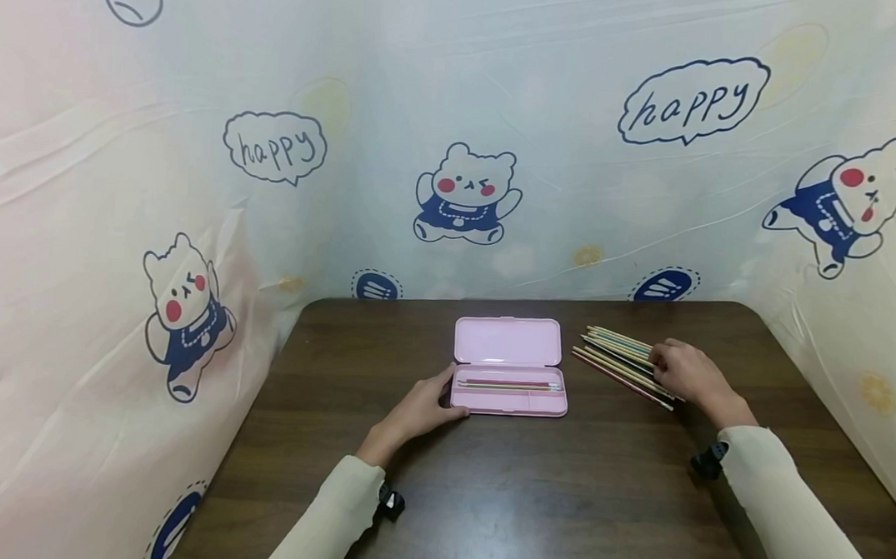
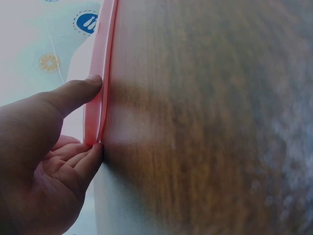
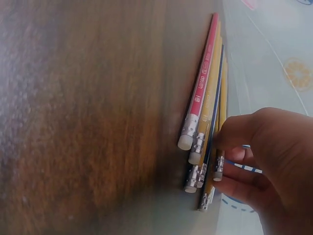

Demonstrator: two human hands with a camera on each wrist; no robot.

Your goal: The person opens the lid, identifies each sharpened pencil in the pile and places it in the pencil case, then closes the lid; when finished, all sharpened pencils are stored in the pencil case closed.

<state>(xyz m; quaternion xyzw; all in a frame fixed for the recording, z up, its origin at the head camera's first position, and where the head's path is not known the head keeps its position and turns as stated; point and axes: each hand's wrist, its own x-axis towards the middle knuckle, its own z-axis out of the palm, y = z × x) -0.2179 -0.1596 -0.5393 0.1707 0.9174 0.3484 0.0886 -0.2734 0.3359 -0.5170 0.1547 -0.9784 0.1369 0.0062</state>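
In the head view a pink pencil case lies with its lid folded back, a few pencils in its tray. My left hand grips the near left corner of the case, thumb along the front wall and fingers around the side. To the right is a loose pile of pencils, several yellow, one red and at least one dark. Over the pile's right end, my right hand pinches a yellow pencil near its eraser end. Its fingertips are partly hidden.
Everything lies on a dark brown wooden table. Behind and beside it hangs a pale curtain printed with bears and the word "happy". Each wrist carries a small black camera, one of them on the left wrist.
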